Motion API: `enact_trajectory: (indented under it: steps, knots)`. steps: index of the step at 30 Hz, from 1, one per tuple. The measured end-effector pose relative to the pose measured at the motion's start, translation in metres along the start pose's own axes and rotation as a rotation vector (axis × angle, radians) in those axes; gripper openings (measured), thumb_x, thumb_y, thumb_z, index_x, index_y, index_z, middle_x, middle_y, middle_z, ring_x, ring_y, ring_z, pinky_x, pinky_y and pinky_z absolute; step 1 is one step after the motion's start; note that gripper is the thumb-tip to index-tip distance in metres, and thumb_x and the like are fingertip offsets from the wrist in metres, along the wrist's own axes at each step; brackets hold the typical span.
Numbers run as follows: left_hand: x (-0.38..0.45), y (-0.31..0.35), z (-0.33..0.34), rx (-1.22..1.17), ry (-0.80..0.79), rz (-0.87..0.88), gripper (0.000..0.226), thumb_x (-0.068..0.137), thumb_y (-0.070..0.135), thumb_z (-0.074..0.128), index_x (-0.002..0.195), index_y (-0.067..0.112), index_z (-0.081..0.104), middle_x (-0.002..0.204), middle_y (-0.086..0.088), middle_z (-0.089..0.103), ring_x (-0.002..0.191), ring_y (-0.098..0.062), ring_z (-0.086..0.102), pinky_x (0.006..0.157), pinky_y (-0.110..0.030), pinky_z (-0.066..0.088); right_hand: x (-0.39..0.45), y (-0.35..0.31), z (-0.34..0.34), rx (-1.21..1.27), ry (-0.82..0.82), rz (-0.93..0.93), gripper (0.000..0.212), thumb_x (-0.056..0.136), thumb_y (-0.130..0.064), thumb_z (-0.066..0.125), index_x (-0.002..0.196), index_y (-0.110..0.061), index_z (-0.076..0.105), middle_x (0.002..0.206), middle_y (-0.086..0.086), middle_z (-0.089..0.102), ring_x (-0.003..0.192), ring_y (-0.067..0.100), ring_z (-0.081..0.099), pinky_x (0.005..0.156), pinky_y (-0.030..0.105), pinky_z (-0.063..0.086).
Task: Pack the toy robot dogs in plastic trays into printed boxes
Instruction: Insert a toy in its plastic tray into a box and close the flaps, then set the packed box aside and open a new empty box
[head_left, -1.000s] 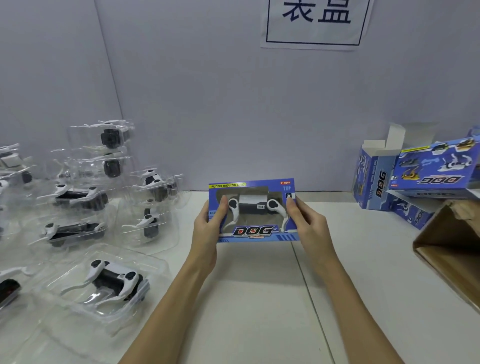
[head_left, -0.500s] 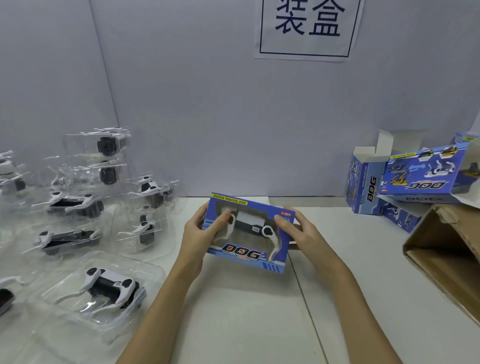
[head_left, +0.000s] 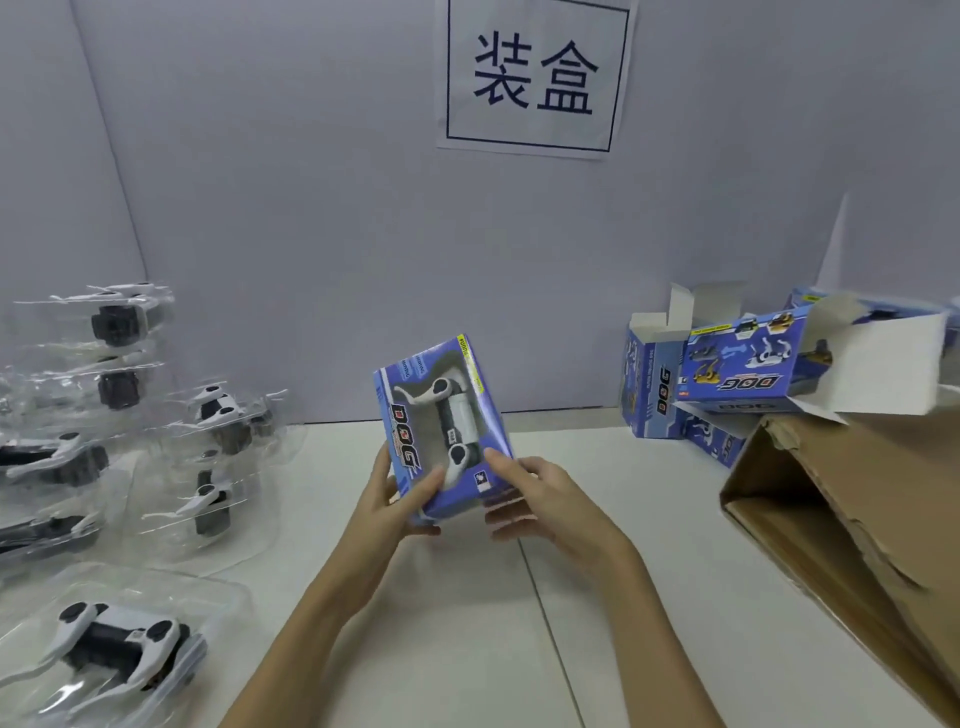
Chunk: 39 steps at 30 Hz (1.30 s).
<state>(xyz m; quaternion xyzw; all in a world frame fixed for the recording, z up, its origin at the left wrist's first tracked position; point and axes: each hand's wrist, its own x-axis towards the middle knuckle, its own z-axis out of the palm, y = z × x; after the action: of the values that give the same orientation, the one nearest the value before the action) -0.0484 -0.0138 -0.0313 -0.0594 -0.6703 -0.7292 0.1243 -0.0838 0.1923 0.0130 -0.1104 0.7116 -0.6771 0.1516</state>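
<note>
1. Since the earlier frames, the printed box (head_left: 441, 431) has been turned from lying lengthwise between the hands to standing on end, with its window facing the camera and a white and black toy dog seen through it.
2. To the left, clear plastic trays (head_left: 130, 415) with toy dogs are stacked and spread over the white table (head_left: 457, 649); the nearest tray (head_left: 111, 642) lies at the lower left corner.
3. To the right, open printed boxes (head_left: 727, 374) are piled against the grey wall (head_left: 337, 234), and a brown cardboard carton (head_left: 857, 530) is tipped on its side just in front of them.
4. A paper sign (head_left: 532, 78) with two printed characters is fixed on the wall above.
5. The held box is raised above the table, near the middle, with nothing between it and the camera.
6. The box's lower left edge is gripped by the left hand (head_left: 395, 499), thumb across the front.
7. The lower right corner is held by the right hand (head_left: 540, 499), with its fingers curled under the bottom end; these are blurred.
</note>
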Motion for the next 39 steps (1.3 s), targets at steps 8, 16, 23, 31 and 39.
enact_trajectory:
  steps: [8, 16, 23, 31, 39]
  knots:
    - [0.011, 0.003, 0.001, -0.115, 0.111, -0.083, 0.075, 0.08, 0.085, 0.058, 0.137, 0.036, 0.062, 0.125, 0.0, 0.073, 0.105, -0.03, 0.074, 0.082, -0.047, 0.059, -0.041, -0.013, -0.024, 0.559, 0.477, -0.244, 0.072, 0.065, -0.058, 0.084, 0.099, 0.005, 0.074, 0.081, 0.011, 0.07, 0.07, 0.022, 0.073, 0.072, 0.028, 0.062]
    - [0.006, -0.003, -0.005, 0.089, 0.104, -0.127, 0.054, 0.098, 0.065, 0.041, 0.104, 0.03, 0.082, 0.114, 0.002, 0.076, 0.093, -0.026, 0.076, 0.079, -0.041, 0.058, -0.053, -0.035, -0.078, 0.557, 0.942, -0.392, 0.073, 0.069, -0.061, 0.083, 0.121, -0.016, 0.058, 0.095, -0.007, 0.076, 0.087, 0.012, 0.071, 0.081, 0.038, 0.06]
    - [0.002, -0.002, 0.001, 0.157, 0.063, -0.161, 0.058, 0.099, 0.062, 0.04, 0.099, 0.024, 0.083, 0.108, 0.001, 0.077, 0.09, -0.028, 0.075, 0.072, -0.04, 0.061, 0.004, -0.052, -0.13, -0.349, 1.127, -0.326, 0.04, 0.097, -0.017, 0.071, 0.135, -0.006, 0.063, 0.17, 0.013, 0.011, 0.142, 0.034, 0.046, 0.098, 0.036, 0.051]
    - [0.0, -0.002, -0.001, 0.191, 0.053, -0.155, 0.055, 0.103, 0.056, 0.042, 0.099, 0.02, 0.083, 0.108, 0.003, 0.076, 0.09, -0.025, 0.073, 0.078, -0.045, 0.061, 0.029, -0.084, -0.17, -0.544, 1.261, -0.179, 0.033, 0.102, -0.002, 0.052, 0.132, 0.0, 0.065, 0.135, 0.023, 0.061, 0.119, 0.041, 0.059, 0.087, 0.046, 0.05]
    - [-0.003, 0.01, 0.003, 0.133, 0.117, -0.076, 0.055, 0.087, 0.065, 0.048, 0.128, 0.032, 0.065, 0.129, -0.001, 0.066, 0.11, -0.017, 0.07, 0.086, -0.039, 0.061, -0.01, -0.088, -0.06, -0.534, 1.158, -0.932, 0.021, 0.101, -0.017, 0.052, 0.121, -0.023, 0.057, 0.081, -0.002, 0.07, 0.062, 0.016, 0.062, 0.049, 0.015, 0.032]
